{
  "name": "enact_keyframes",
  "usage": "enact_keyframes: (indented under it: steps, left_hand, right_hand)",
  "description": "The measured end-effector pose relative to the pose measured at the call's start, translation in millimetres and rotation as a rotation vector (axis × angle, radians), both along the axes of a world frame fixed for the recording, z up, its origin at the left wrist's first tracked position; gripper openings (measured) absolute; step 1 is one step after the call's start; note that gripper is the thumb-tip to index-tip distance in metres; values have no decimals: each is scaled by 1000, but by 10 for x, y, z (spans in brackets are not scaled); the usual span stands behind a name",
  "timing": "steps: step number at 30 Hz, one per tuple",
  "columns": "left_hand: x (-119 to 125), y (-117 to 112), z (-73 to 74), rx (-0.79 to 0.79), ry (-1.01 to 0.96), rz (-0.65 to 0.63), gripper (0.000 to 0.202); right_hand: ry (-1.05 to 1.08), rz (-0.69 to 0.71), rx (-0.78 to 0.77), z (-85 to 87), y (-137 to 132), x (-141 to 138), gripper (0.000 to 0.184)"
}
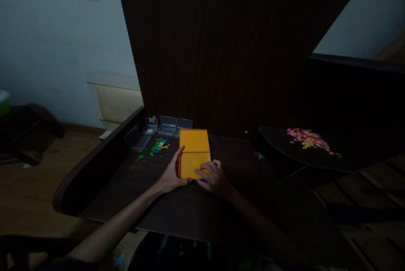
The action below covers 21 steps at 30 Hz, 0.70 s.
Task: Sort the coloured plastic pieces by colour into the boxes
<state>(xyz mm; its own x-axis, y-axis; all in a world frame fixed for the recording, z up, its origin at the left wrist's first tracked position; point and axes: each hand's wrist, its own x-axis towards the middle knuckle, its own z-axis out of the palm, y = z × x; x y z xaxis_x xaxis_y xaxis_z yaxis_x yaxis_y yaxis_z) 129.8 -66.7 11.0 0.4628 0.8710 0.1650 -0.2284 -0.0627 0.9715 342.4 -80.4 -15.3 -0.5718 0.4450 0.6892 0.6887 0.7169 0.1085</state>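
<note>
Box (193, 155) is found between the fingers of both hands, over the near part of the worktop (232, 151); whether it rests there or is lifted a little cannot be determined. Left hand (171, 177): clamped on the box, fingers along its left side, thumb at the near edge. Right hand (215, 179): fingers bent over the near right corner, tips on or just above the interior; whether they grip cannot be told, as the hand hides the contact.

Progress, as judged: opening is done, the lid (193, 140) being folded back beyond the fingers. Closing is not done. No contents show in the visible part of the tray (190, 163); the corner under the right fingers is hidden. Mixed pieces (160, 146) lie loose beyond and left of the left fingers, and the clear cases (167, 129) behind them stand open. A pink and yellow heap (308, 138) lies well to the right of the right fingers, on a side shelf (274, 136).

Orientation: the long axis of the opened box runs away from the person, roughly parallel to the left fingers. Lid points to the far side, tray to the near side; the hinge line lies crosswise, just ahead of the right fingers.
</note>
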Motion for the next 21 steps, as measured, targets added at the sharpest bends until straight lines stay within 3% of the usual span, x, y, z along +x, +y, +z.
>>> enact_keyframes:
  steps: [4,7,14,18,21]
  left_hand:
    - [72,-3,-133,-171,-71,-130,121]
    - [84,15,-205,-180,-52,-104,117]
    - [71,26,-223,-99,180,6,113]
    - [-82,32,-193,92,491,143,80]
    - [-323,28,-182,230,672,335,51]
  right_hand:
    - [-55,51,-63,-68,-123,76,17]
    - [-64,84,-112,-46,-195,85,29]
    - [-69,66,-159,-47,-169,71,33]
    - [-80,30,-138,-110,-93,124,31]
    - [-114,6,-137,-131,-43,174,29]
